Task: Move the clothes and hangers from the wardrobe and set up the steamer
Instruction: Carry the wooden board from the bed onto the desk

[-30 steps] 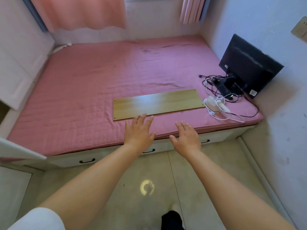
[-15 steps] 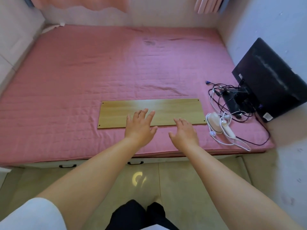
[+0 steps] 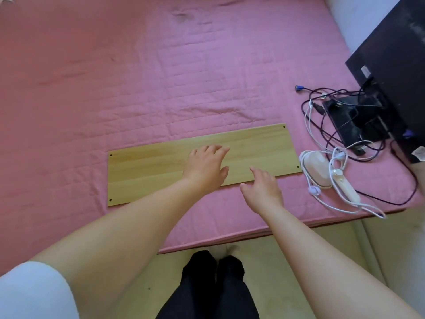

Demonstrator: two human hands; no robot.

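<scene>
A light wooden board (image 3: 149,171) lies flat on the pink quilted mattress (image 3: 138,77) near its front edge. My left hand (image 3: 205,168) is stretched out over the middle of the board, fingers straight and spread, holding nothing. My right hand (image 3: 262,189) reaches over the board's front right edge, fingers relaxed, also empty. To the right of the board lies a small white handheld device (image 3: 316,168) with a white cord and inline switch (image 3: 345,191). No clothes, hangers or wardrobe are in view.
A black monitor (image 3: 395,65) leans against the right wall, with a black box (image 3: 354,118) and tangled dark cables (image 3: 322,125) in front of it. Pale floor (image 3: 264,272) runs along the bed's front edge, where my dark trouser legs (image 3: 211,288) stand.
The view has moved closer and tilted down over the bed. Both hands have advanced from the bed's front edge onto the wooden board, still empty.
</scene>
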